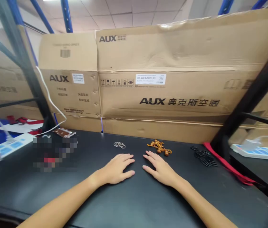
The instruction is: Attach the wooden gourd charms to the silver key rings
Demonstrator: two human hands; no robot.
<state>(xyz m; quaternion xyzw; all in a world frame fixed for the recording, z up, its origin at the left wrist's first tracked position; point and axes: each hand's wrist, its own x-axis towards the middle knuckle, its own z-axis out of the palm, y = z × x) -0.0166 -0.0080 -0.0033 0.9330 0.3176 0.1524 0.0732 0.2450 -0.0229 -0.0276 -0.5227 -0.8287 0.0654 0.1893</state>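
My left hand (118, 168) lies palm down on the black table (124, 205), fingers apart and holding nothing. Facing it across a small gap, my right hand (159, 167) also rests there with fingers spread. Just beyond the left fingertips is a small cluster of silver metal rings (119, 145). Past the right fingertips sits a pile of brown gourd-shaped charms (159, 147) with orange cords. A heap of black rings (204, 157) lies farther to the right.
Cardboard boxes (172, 63) wall off the table's back edge. Dark metal posts (238, 107) slope at both sides. Power strips (10, 147) stand left and right, and a red strap (229, 164) trails along the right. A brown packet (64, 132) lies back left, near a pixelated patch.
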